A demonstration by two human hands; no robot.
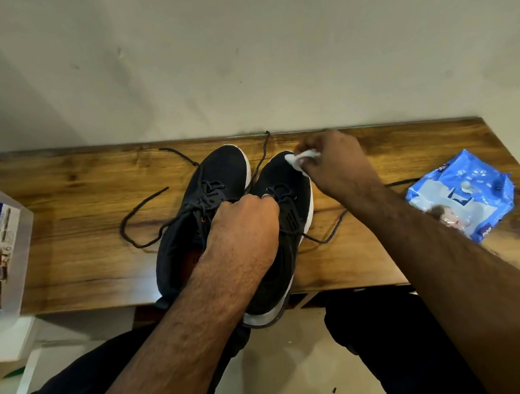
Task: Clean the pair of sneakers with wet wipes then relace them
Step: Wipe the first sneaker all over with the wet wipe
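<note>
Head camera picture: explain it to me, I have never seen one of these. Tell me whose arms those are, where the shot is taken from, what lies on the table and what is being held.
No machine here. A person wears a wide-angle camera on the head, looking down, so the two arms are the wearer's own and the dark trousers at the bottom are their legs.

On the wooden table stand two black sneakers with white soles, toes toward the wall, laces loose. The left hand grips the right sneaker around its lace area, steadying it. The right hand pinches a white wet wipe against that shoe's toe. The left sneaker stands beside it, untouched.

The blue wipes pack lies at the right. A clear plastic box sits at the left edge.
</note>
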